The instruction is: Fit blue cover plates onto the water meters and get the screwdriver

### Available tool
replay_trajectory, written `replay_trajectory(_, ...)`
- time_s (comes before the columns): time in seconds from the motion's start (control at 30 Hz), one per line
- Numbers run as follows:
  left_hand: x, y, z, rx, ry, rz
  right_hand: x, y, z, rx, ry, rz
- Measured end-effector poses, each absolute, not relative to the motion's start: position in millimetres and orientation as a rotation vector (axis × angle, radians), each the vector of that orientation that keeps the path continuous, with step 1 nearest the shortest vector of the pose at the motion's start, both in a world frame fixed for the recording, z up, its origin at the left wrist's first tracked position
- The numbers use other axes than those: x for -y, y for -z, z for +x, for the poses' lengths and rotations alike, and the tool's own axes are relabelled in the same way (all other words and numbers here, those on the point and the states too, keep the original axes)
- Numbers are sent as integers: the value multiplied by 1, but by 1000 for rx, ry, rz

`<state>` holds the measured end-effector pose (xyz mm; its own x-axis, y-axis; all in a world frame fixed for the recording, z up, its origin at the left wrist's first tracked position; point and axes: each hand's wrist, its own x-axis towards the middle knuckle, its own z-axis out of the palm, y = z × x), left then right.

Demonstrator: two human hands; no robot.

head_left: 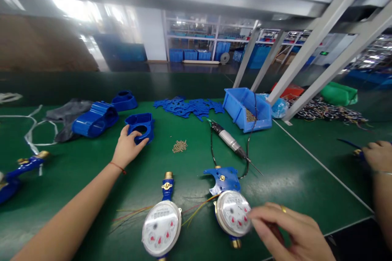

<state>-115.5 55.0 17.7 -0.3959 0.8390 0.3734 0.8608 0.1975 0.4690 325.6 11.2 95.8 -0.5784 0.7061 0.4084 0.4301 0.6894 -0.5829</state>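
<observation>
Two dial meters (161,228) lie bottom centre. Left of centre, the left hand (126,147) grips one blue housing (149,126) with its fingers; centre-right, one screwdriver (228,138), one bin (233,108). Lower right, the right hand's (295,228) fingers curl, hold unclear. Green counter (190,175); shelves (215,37) above.

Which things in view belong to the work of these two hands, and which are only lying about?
Probably in the work:
blue housing, at the left hand
right meter, by the right hand
left meter
corded driver
small metal pieces

Probably lying about:
grey cloth
green bin
wire pile
</observation>
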Motion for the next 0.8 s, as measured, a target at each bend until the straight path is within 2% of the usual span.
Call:
replay_trajectory(0.2,-15,-19,-103,2329,944,-1831,-100,-103,302,2332,-543,-1134)
replay_trajectory(0.5,36,-5,-47,2099,895,-1790,-262,-76,117,2680,-217,-1204)
replay_trajectory(0.8,29,-21,-44,1894,743,-1706,-328,-46,35,2662,-79,-1445)
